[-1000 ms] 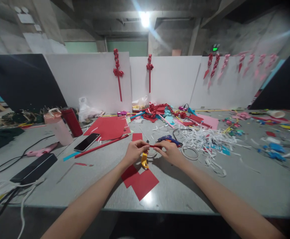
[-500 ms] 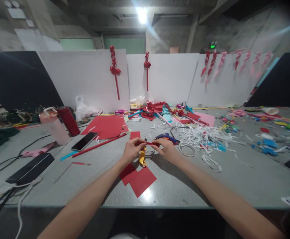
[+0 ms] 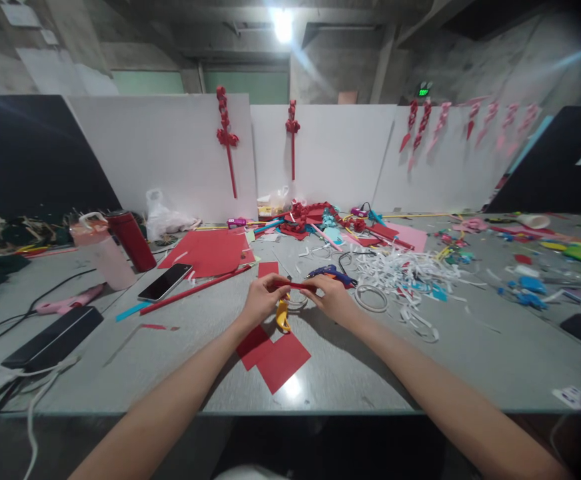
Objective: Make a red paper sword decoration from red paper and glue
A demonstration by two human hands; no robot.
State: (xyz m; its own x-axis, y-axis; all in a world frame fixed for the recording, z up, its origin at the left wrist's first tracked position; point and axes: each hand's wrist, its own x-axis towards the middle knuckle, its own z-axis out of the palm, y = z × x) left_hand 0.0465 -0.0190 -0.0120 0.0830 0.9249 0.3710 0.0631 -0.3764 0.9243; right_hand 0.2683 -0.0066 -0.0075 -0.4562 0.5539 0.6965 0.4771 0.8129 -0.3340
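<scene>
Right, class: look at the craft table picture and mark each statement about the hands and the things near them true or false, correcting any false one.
1. Both hands pinch one thin red paper strip between them. True.
2. The left hand rests on the smartphone. False: the phone lies apart, to the left of that hand.
3. Red paper squares lie on the table just nearer the person than the hands. True.
4. The right hand grips the blue glue gun. False: the gun lies on the table just beyond it.
5. A yellow tool sits below the strip, by the left hand. True.
</scene>
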